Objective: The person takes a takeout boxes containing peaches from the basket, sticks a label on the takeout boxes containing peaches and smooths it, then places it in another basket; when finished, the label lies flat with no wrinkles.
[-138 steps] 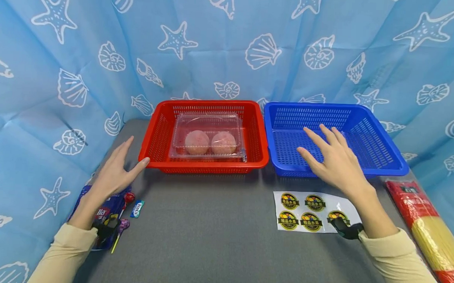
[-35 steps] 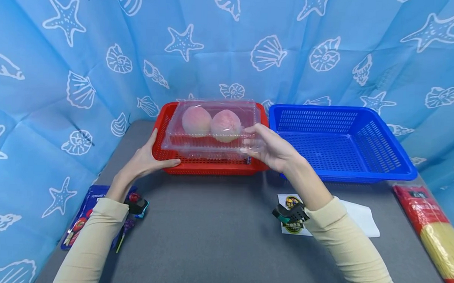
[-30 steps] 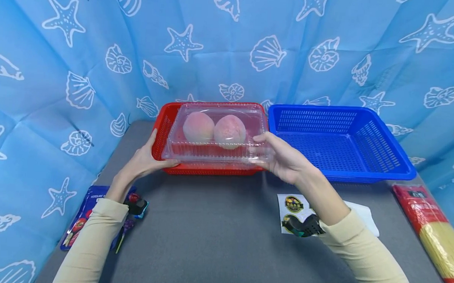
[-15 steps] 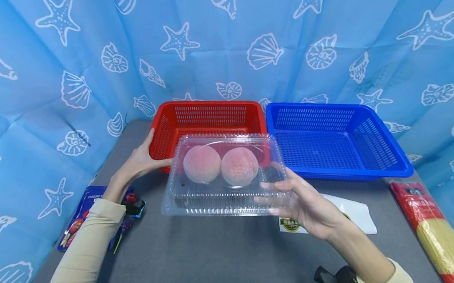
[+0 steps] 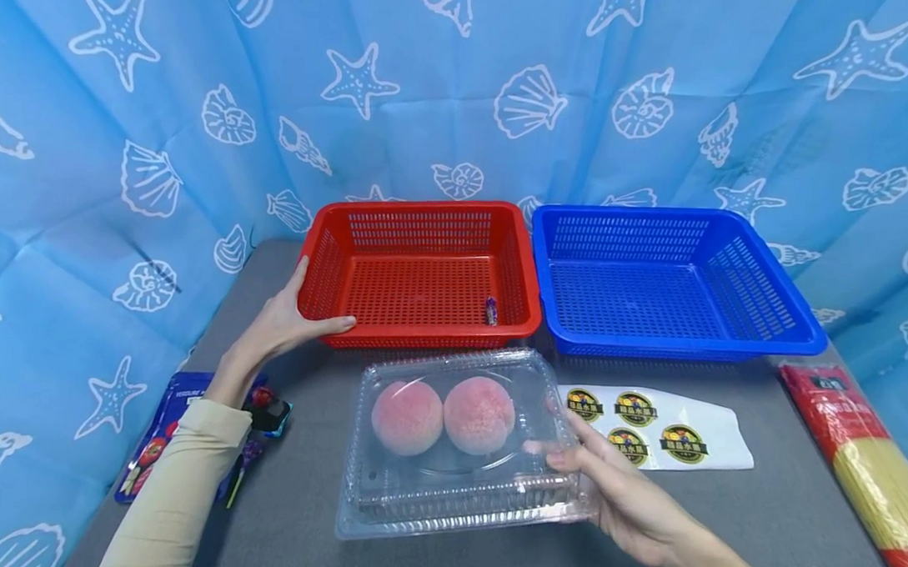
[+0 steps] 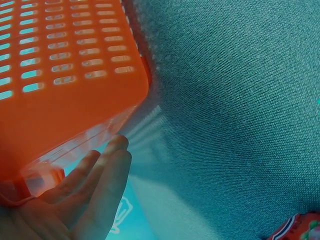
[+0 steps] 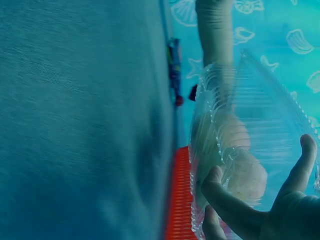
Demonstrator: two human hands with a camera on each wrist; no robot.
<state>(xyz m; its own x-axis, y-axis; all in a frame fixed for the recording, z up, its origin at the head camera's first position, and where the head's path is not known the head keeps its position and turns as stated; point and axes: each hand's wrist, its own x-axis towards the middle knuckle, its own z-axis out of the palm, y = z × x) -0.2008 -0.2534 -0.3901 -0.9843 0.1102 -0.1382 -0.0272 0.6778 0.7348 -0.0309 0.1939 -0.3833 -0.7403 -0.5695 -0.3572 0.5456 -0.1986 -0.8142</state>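
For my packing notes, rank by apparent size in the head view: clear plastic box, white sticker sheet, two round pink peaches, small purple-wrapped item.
Clear box
Sticker sheet
Left peach and right peach: alike, unranked
Wrapped item

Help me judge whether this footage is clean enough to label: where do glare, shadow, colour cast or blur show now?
Head: bright glare on the clear container, along its ridged front; no teal cast. Left wrist: strong teal cast, soft shadow on the table beside the red basket. Right wrist: teal cast too, the table's weave partly smeared.
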